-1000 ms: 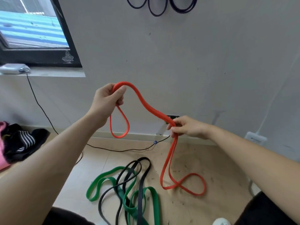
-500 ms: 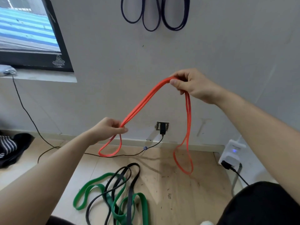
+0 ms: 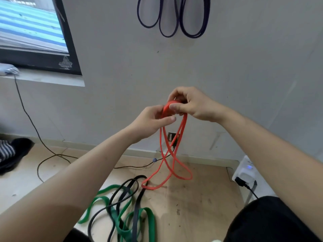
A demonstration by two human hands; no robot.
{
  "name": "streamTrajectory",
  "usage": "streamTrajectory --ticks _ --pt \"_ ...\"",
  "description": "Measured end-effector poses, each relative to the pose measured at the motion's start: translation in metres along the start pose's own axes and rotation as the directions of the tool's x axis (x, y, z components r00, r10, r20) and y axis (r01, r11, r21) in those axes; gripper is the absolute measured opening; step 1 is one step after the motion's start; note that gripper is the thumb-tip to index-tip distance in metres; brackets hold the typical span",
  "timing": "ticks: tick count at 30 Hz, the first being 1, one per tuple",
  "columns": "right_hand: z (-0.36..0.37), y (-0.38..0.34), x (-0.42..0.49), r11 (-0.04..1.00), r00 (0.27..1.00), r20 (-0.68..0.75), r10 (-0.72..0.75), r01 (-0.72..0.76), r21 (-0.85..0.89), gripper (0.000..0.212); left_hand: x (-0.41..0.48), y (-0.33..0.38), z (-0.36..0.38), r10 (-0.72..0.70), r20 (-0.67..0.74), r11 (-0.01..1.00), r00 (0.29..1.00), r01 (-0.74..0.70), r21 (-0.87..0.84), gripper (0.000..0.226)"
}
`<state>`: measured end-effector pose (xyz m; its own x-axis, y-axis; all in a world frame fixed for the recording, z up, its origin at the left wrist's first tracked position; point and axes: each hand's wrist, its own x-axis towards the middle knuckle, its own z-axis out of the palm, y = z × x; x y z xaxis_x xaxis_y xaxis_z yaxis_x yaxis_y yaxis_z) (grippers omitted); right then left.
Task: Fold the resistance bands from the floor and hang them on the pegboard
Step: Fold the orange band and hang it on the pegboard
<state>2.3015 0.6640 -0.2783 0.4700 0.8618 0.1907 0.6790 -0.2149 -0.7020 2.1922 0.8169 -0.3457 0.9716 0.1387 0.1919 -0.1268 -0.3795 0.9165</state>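
Hands come together on the orange band (image 3: 182, 126)
A moment ago the hands were far apart. Now the left hand (image 3: 152, 121) and right hand (image 3: 190, 105) meet in front of the wall, both pinching the band's top with bent fingers. Its loops hang down near the green band (image 3: 108, 188) on the floor.
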Motion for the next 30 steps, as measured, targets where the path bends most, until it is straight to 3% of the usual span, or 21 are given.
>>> streamTrajectory --ticks 2,6,11,14,16,21,25,30 --pt "0.006 0.005 -0.002 0.998 1.000 0.015 0.007 -0.008 0.059 0.010 -0.001 0.002 0.002 0.022 -0.038 1.000 0.999 -0.022 0.011 0.017" --pt "0.014 0.013 -0.009 0.976 0.997 0.064 0.040 -0.053 0.211 0.019 -0.005 0.002 -0.007 0.009 -0.039 1.000 0.999 -0.010 -0.012 0.018" --pt "0.038 0.038 -0.022 0.865 0.981 0.178 0.082 -0.159 0.476 0.024 -0.013 0.006 -0.012 -0.007 -0.017 1.000 1.000 0.007 0.012 0.024" --pt "0.067 0.058 -0.033 0.841 0.968 0.219 0.122 -0.218 0.495 0.015 -0.015 0.010 -0.018 0.000 -0.113 0.998 0.994 -0.007 -0.060 0.018" --pt "0.085 0.069 -0.037 0.867 0.962 0.231 0.148 -0.239 0.437 0.008 -0.015 0.012 -0.023 0.014 -0.198 0.997 0.980 -0.028 -0.069 0.027" --pt "0.093 0.069 -0.035 0.865 0.977 0.097 0.190 -0.213 0.454 0.016 -0.017 0.008 -0.035 0.031 -0.371 0.992 0.928 -0.075 -0.104 0.041" --pt "0.074 0.054 -0.031 0.841 0.981 -0.066 0.181 -0.120 0.527 0.011 -0.021 0.003 -0.045 -0.010 -0.378 0.988 0.926 -0.049 -0.146 0.032" --pt "0.044 0.026 -0.022 0.884 0.979 -0.172 0.107 -0.014 0.467 0.011 -0.023 0.000 -0.043 -0.014 -0.332 0.987 0.943 -0.040 -0.156 0.009"
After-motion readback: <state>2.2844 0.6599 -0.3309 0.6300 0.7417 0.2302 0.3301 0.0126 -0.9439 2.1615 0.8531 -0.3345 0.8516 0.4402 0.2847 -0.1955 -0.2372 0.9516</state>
